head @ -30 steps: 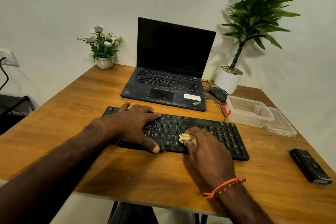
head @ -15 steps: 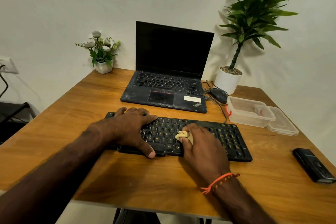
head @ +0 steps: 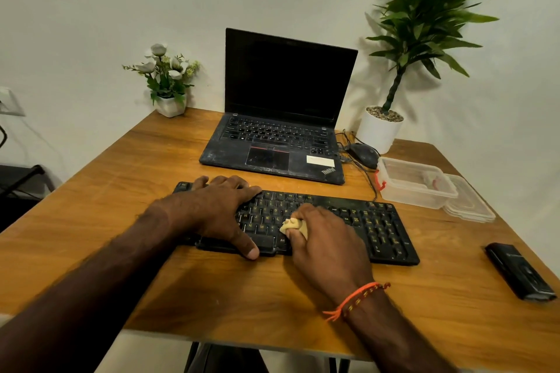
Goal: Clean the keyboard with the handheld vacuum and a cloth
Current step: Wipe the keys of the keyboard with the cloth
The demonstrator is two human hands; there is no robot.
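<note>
A black keyboard (head: 375, 221) lies across the near middle of the wooden desk (head: 151, 166). My left hand (head: 218, 209) rests flat on its left half, fingers straight, thumb on the front edge. My right hand (head: 324, 236) grips a small bunched beige cloth (head: 292, 225) and presses it onto the keys near the keyboard's middle. A black handheld vacuum (head: 519, 275) lies on the desk at the far right, apart from both hands.
Behind the keyboard stands an open black laptop (head: 281, 142). To the right are a black mouse (head: 363, 153) with cables, a clear plastic box (head: 415, 182) with its lid (head: 469, 204) beside it, and a tall potted plant (head: 380, 127). A small flower pot (head: 169, 100) stands at the back left.
My right hand has slid the cloth a little away from me and to the left over the keys. My left hand stays flat on the keyboard. The camera has tilted up slightly.
</note>
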